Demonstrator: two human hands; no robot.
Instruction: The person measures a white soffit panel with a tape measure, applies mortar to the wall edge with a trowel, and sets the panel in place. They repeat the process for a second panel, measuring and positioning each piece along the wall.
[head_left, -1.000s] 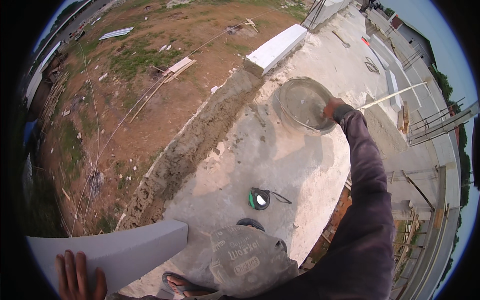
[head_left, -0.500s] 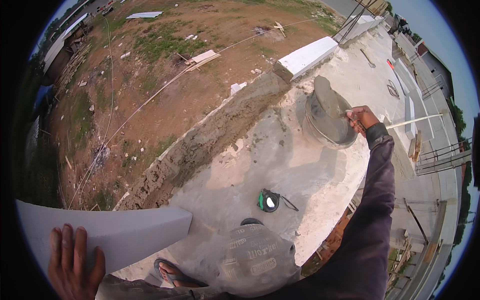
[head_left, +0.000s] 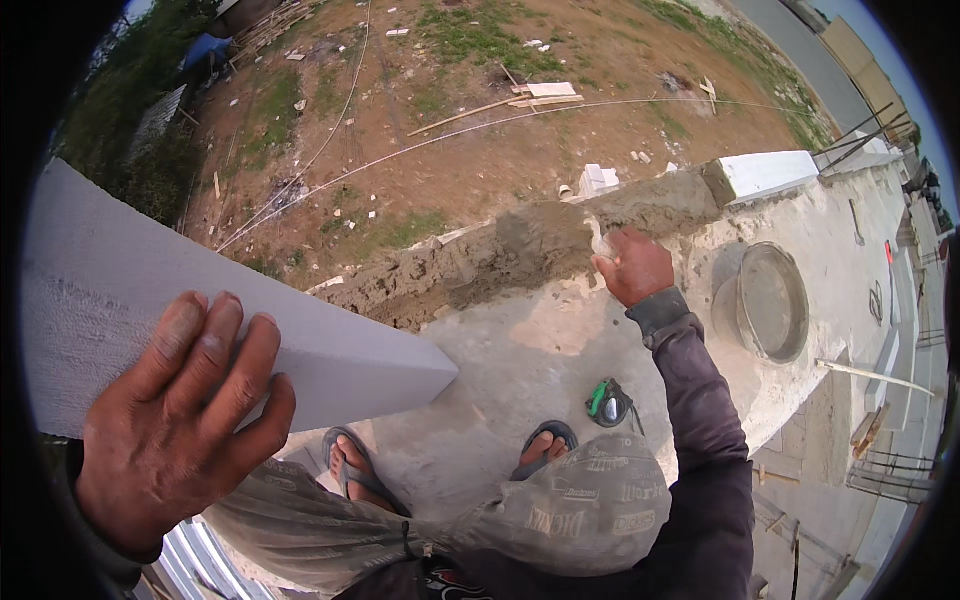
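A long white block rises toward me on the left, its far end low by the slab. My left hand lies against its face, fingers spread and stretched out. My right hand is closed around the pale handle of a trowel. Its blade, hard to tell from the wet mortar, is at the grey mortar bed along the slab's edge. To the right of that hand stands a round bucket with grey mortar inside.
A green-and-black tape measure lies near my sandalled feet. A white block sits at the mortar bed's far end, near upright steel bars. Beyond the slab's edge is lower dirt ground. A hammer lies at far right.
My right hand has moved left from the bucket to the mortar bed with the trowel, which carried mortar before. My view has shifted; my left hand stays on the block.
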